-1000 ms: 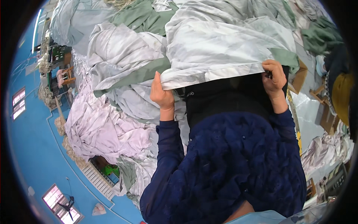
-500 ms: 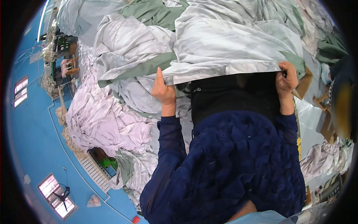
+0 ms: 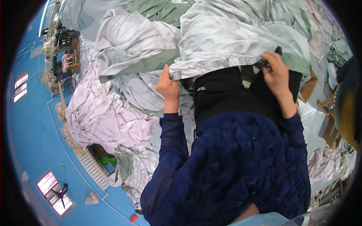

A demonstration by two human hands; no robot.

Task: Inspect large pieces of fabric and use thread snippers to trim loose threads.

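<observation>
A wide pale grey-white cloth [image 3: 241, 35] with green parts lies heaped before me, its near hem drawn across above my black-clad lap. My left hand [image 3: 167, 87] is closed on the left end of this hem, one finger pointing up. Toward the hem's right part, my right hand [image 3: 277, 75] has its thumb and fingers bent together at the edge. A small dark thing [image 3: 278, 50] shows just beyond its knuckles, and more dark shows by the fingertips; I cannot tell what kind it is. Beside the right hand, a green corner [image 3: 298, 64] of the cloth hangs down.
Pale pink-white cloth [image 3: 109, 116] is piled at the left. A cardboard box [image 3: 308, 87] stands right of my lap, near a wooden stool [image 3: 326, 105]. Another person's dark-clad leg and light shoe [image 3: 332, 75] are at the right edge. More fabric [image 3: 328, 162] lies lower right.
My right hand has left the hem's right corner and moved left and slightly up along the edge. A dark thing now shows by it. My left hand keeps its hold, nearly in place.
</observation>
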